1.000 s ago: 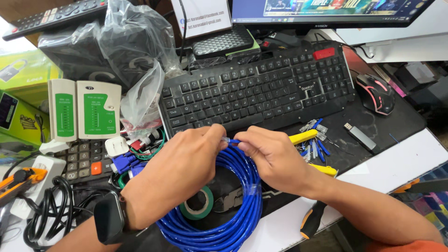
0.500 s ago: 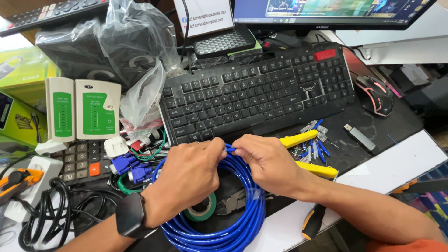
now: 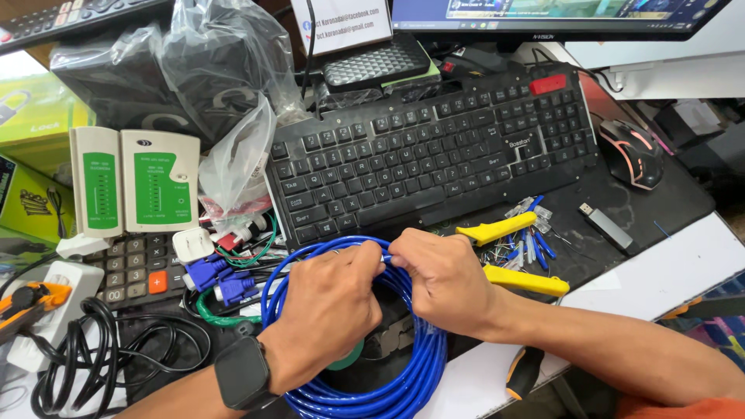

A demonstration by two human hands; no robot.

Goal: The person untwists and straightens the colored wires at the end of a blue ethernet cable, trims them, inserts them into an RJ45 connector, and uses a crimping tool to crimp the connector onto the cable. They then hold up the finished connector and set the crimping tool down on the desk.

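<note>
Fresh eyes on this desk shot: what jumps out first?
The coil of blue cable at bottom centre, gripped at its top by the left hand and right hand. Behind them a black keyboard spans the middle. At left stand two beige-and-green tester units, and yellow-handled pliers lie just right of the hands.

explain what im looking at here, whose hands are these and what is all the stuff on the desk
The picture comes from a camera worn on a person's head, looking down at their own two bare hands over a crowded desk. The left hand, with a black watch on its wrist, and the right hand both grip the top of a coil of blue cable. Behind them lies a black keyboard, with a mouse to its right. A yellow-handled tool lies by the right hand. To the left stand a green and cream cable tester and a calculator.
</note>
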